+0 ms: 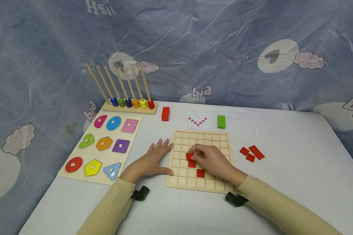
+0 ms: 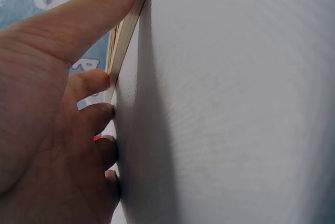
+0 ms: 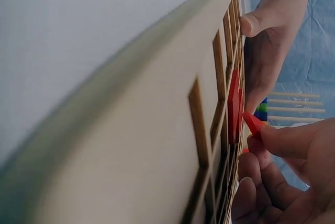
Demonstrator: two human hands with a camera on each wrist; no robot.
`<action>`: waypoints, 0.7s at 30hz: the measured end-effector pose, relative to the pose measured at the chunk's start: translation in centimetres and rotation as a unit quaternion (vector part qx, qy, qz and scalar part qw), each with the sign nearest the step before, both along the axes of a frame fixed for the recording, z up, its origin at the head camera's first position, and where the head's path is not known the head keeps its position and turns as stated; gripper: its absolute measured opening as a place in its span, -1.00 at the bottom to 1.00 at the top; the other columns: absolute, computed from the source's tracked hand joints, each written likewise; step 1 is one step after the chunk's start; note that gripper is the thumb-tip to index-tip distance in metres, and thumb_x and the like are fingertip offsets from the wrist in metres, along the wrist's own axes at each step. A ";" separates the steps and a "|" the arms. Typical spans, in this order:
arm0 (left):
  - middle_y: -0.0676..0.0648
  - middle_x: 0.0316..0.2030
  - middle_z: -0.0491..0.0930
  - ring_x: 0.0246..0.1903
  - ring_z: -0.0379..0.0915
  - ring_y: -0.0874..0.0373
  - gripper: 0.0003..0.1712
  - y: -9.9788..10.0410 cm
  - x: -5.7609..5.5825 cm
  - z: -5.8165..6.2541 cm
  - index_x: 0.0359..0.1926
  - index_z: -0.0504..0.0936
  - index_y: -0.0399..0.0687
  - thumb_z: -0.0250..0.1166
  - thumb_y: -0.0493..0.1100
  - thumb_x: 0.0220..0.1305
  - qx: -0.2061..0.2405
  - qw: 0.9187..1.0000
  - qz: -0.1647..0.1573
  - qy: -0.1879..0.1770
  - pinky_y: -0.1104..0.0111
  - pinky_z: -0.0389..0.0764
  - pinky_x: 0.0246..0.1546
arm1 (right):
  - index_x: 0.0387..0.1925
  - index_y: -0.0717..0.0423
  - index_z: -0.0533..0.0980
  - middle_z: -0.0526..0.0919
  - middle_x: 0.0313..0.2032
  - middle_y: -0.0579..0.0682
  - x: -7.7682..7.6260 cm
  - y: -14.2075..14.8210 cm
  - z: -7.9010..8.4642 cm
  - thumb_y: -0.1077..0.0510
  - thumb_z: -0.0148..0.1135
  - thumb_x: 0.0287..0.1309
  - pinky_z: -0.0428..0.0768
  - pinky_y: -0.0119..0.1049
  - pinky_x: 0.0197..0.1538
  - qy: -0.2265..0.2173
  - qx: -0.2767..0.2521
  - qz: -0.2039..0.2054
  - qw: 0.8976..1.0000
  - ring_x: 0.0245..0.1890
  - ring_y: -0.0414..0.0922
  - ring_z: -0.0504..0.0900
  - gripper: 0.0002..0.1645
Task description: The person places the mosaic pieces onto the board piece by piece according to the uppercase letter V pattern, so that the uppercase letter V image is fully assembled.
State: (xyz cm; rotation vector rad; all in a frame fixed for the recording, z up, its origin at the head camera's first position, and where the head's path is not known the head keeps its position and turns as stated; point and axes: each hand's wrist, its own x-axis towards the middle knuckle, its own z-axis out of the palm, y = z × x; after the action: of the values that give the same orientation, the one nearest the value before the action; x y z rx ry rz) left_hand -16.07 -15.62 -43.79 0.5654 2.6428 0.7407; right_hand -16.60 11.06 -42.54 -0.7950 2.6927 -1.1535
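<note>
My right hand [image 1: 213,160] pinches a red square tile [image 1: 189,157] between thumb and fingers, close over the wooden grid board [image 1: 176,181]. In the right wrist view that tile [image 3: 253,124] is tilted at the fingertips. Two more red tiles lie in cells of the board: one [image 1: 192,164] just below the held tile and another [image 1: 200,173] lower right. My left hand [image 1: 153,160] rests at the board's left edge with fingers spread. Its thumb lies on the board's edge, as the left wrist view also shows; the thumb [image 2: 89,20] is straight there.
Several loose red tiles [image 1: 250,158] lie right of the board. Behind it are a pattern card [image 1: 198,121], a red block [image 1: 165,114] and a green block [image 1: 221,122]. At left are a shape puzzle [image 1: 104,147] and a peg stand [image 1: 129,109] with coloured rings.
</note>
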 end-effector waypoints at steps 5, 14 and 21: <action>-0.06 0.62 -0.12 0.60 -0.43 -0.04 0.29 0.0 0.0 0.0 0.61 0.11 0.02 0.59 0.24 -0.02 0.000 1.000 -0.001 0.001 0.06 -0.35 0.56 | -0.09 -0.05 0.68 0.62 -0.45 -0.24 -0.5 -0.4 -0.1 0.18 0.38 0.29 0.57 -0.36 -0.29 0.009 0.011 -0.004 1.000 -0.45 -0.23 0.54 -0.83; -0.06 0.62 -0.13 0.60 -0.44 -0.04 0.30 -0.1 -0.1 0.0 0.61 0.11 0.01 0.60 0.24 -0.04 0.004 1.000 0.000 -0.002 0.05 -0.35 0.56 | -0.12 -0.05 0.68 0.58 -0.47 -0.26 -0.9 -0.9 -0.1 0.18 0.39 0.27 0.54 -0.34 -0.29 0.009 0.029 -0.010 0.999 -0.46 -0.26 0.52 -0.84; -0.07 0.62 -0.12 0.60 -0.44 -0.05 0.30 0.0 -0.1 0.0 0.61 0.11 0.01 0.59 0.25 -0.04 0.004 1.000 -0.003 0.000 0.05 -0.35 0.56 | -0.18 -0.07 0.67 0.56 -0.46 -0.24 -1.2 -1.3 0.0 0.17 0.39 0.27 0.55 -0.32 -0.26 0.000 0.036 -0.003 0.999 -0.41 -0.23 0.52 -0.89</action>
State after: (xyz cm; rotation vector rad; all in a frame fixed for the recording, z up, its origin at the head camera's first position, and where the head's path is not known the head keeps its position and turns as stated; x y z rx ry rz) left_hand -16.17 -15.66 -43.80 0.5759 2.6386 0.7489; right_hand -17.80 9.81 -42.58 -0.7766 2.7223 -1.0512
